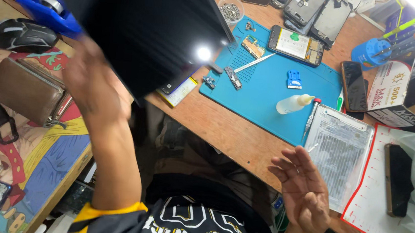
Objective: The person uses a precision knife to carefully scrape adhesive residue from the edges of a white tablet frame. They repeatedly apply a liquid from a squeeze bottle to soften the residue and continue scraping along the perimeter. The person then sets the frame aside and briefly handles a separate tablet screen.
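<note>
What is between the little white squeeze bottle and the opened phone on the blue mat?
In the head view, a small blue tool lies on the blue mat between the squeeze bottle and the opened phone.

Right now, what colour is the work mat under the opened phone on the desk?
Blue: the work mat shows plainly in the head view, lying under the opened phone.

The left hand (91, 82), blurred, holds up a large dark panel (140, 24) above the table (226, 128). The right hand (304, 189) hovers open and empty beside a silver tablet back (341, 149), near a blue work mat (271, 87) strewn with small phone parts.
</note>
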